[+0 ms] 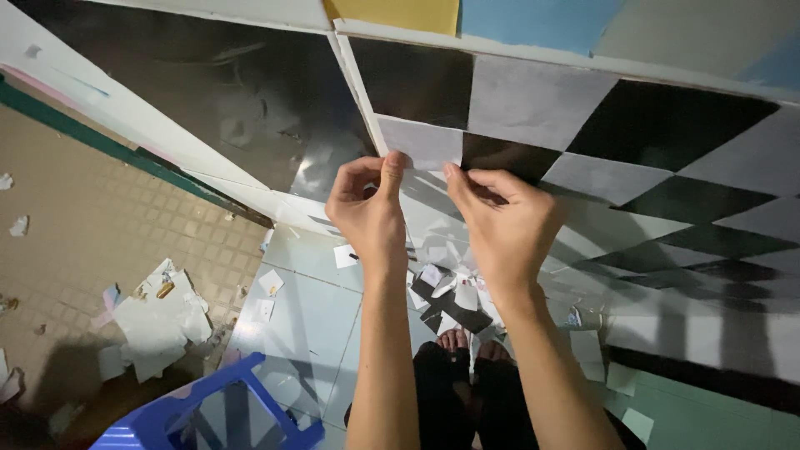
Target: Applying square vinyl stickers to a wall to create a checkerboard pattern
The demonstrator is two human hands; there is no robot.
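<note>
Far left: brown tiled floor (92, 225) with a heap of torn white paper scraps (158, 321). Near left, bottom edge: blue plastic stool (208, 417), seen from above. Centre: left hand (371, 212) raised against the wall, thumb and forefinger pinched together on the lower left corner of a grey triangular piece (425, 142) that lies flat on the wall, at the left end of the pattern, just right of the white corner strip (358, 92). Right hand (504, 221) just beside it, fingertips closed on the lower edge of the same grey piece where it meets a black piece (500, 154); the two hands are near but apart. Below the hands: more black and white offcuts (450, 296) on the pale floor tiles, bare feet (471, 342) among them. Right: wall covered in a black-and-grey triangle pattern (667, 158).
</note>
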